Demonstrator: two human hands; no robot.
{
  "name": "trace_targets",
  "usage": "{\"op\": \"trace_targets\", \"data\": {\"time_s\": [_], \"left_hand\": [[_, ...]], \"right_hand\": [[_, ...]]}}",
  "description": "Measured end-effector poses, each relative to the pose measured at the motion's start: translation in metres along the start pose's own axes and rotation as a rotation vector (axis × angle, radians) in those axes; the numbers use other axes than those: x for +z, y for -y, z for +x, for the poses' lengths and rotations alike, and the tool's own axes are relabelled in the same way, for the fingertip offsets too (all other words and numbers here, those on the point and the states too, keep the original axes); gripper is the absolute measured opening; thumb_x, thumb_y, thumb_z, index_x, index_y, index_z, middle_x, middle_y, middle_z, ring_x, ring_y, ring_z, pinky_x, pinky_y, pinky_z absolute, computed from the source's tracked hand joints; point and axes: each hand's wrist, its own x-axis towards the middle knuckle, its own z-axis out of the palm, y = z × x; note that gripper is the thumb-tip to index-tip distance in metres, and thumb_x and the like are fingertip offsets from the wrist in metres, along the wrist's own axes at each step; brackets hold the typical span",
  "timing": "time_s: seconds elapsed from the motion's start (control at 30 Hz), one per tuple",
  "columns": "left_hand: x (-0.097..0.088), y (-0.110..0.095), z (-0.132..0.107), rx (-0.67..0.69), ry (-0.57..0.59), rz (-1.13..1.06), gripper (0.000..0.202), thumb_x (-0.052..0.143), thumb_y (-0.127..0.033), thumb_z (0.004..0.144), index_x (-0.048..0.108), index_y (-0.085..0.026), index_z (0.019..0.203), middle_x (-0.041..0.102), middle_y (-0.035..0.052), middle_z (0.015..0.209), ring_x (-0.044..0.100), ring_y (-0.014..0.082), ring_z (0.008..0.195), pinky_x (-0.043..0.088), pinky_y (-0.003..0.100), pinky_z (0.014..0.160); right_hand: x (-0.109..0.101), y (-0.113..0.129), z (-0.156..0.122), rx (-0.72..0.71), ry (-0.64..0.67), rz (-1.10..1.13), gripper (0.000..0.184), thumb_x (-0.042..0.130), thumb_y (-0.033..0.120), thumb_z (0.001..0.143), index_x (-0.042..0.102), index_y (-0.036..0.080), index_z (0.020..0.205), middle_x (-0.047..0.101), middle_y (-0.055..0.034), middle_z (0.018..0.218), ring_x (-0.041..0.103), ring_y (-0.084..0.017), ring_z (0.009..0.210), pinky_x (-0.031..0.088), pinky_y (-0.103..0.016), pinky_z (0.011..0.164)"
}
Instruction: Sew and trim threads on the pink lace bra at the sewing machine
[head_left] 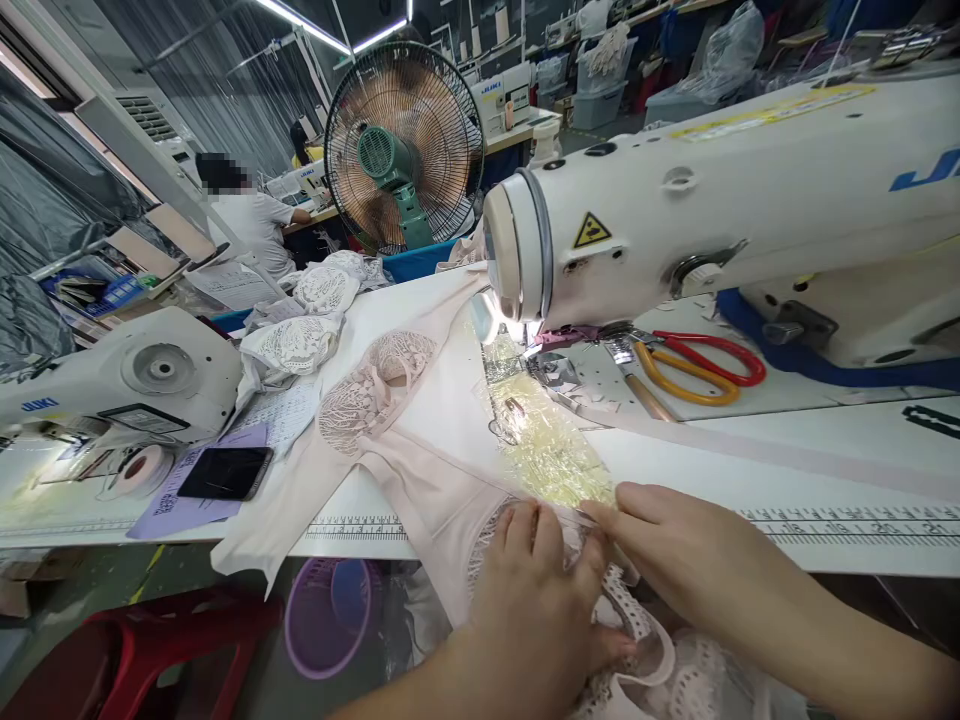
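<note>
A pale pink lace bra [427, 480] stretches across the white table towards the machine and hangs over the front edge. My left hand [529, 600] is closed on one lace part of it, with the fingers bent over the cloth and the thumb below. Close beside it, my right hand [675, 535] pinches the bra's edge between thumb and fingers. Scalloped lace and a strap [649, 640] bunch up under both hands. Beyond them stands a sewing machine [622, 230], its lamp lit over a shiny yellowish taped strip [551, 440] on the table.
Red-handled scissors [739, 360] and orange-handled scissors [694, 378] lie under the machine arm. A phone [225, 473] rests on purple paper at left, near a second sewing machine [161, 370]. Lace cups [296, 340] are piled behind. A fan [405, 150] and a seated person [251, 225] are farther back.
</note>
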Motion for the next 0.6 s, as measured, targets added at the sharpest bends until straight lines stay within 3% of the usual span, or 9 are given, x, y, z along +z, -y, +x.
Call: {"op": "trace_targets", "data": {"time_s": [0.2,0.43,0.6], "left_hand": [[-0.003,0.0,0.001,-0.006,-0.019,-0.014,0.079,0.045,-0.077,0.08,0.054,-0.022,0.136,0.06,0.0173,0.121,0.056,0.0344,0.115,0.047,0.049,0.1],[-0.003,-0.001,0.001,-0.015,0.021,0.01,0.082,0.06,-0.075,0.072,0.053,-0.025,0.138,0.059,0.0181,0.124,0.055,0.0364,0.118,0.049,0.051,0.098],[-0.003,-0.003,0.001,-0.023,0.017,0.012,0.083,0.066,-0.072,0.069,0.054,-0.026,0.136,0.058,0.019,0.127,0.054,0.037,0.12,0.049,0.051,0.099]], "right_hand": [[-0.006,0.009,0.016,-0.025,0.04,0.005,0.017,0.054,0.005,0.081,0.065,0.017,0.087,0.055,-0.0014,0.07,0.053,-0.019,0.06,0.026,-0.028,0.051],[-0.007,-0.006,-0.008,-0.028,0.036,0.01,0.026,0.052,0.001,0.066,0.059,0.022,0.079,0.055,-0.0003,0.07,0.051,-0.017,0.057,0.027,-0.028,0.051],[-0.008,-0.014,-0.02,0.015,-0.028,0.06,0.021,0.054,0.008,0.069,0.06,0.025,0.08,0.054,0.0001,0.067,0.05,-0.017,0.055,0.029,-0.03,0.05]]}}
